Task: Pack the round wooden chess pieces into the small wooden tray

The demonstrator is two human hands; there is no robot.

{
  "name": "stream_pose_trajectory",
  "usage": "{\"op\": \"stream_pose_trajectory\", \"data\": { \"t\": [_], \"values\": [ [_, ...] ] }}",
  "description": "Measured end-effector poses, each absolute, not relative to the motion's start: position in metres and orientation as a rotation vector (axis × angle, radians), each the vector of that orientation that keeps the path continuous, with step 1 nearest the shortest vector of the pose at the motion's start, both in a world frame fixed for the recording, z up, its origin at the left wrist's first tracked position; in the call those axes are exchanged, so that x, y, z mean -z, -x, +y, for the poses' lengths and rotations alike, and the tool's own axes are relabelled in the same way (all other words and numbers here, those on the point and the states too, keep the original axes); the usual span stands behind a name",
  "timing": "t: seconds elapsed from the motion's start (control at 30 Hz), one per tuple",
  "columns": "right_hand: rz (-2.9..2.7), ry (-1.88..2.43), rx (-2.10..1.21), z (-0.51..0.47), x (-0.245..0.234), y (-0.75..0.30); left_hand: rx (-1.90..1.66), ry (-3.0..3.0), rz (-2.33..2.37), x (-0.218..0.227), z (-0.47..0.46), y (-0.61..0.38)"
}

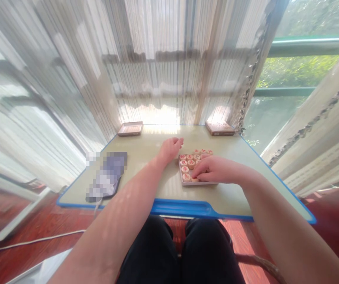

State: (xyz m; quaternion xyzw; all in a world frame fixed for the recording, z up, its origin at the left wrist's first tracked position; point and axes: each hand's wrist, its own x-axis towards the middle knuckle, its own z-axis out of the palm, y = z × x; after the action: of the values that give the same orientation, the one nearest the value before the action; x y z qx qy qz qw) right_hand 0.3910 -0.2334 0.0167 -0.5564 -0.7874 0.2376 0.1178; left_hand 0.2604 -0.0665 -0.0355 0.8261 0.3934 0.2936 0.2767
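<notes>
Round wooden Chinese chess pieces (191,164) with red characters lie in rows inside a shallow box (200,184). My right hand (213,169) reaches over this box, covering its right part. Its fingers point down and close on a chess piece (194,180) at the box's near side. Beyond the far rim, a short row of red-marked pieces (203,151) is partly hidden by that hand. Left of the box, my left hand (171,150) is held over the table with its fingers curled together; whatever is inside them is hidden.
The table (145,173) has a blue rim and a front tray groove (184,206). An open shallow box (130,129) stands at the back left, a flat box (220,128) at the back right. A blurred-out device (107,177) with a cable lies left. Curtains (169,59) hang behind.
</notes>
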Motion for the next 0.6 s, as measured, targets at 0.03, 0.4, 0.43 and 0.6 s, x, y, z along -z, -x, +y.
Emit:
{"op": "stream_pose_trajectory", "data": {
  "t": [0.03, 0.4, 0.43, 0.6],
  "values": [
    [-2.305, 1.630, -0.686, -0.233, -0.016, -0.391, -0.782, -2.221, 1.058, 0.035, -0.066, -0.260],
    [-2.236, 1.623, -0.617, -0.229, -0.008, -0.388, -0.746, -2.239, 1.037, 0.034, -0.067, -0.261],
    [-2.227, 1.629, -0.612, -0.229, -0.008, -0.388, -0.750, -2.241, 1.039, 0.034, -0.066, -0.261],
    [-1.938, 1.784, -0.465, -0.222, -0.008, -0.401, -0.752, -2.260, 1.032, 0.037, -0.064, -0.262]
  ]
}}
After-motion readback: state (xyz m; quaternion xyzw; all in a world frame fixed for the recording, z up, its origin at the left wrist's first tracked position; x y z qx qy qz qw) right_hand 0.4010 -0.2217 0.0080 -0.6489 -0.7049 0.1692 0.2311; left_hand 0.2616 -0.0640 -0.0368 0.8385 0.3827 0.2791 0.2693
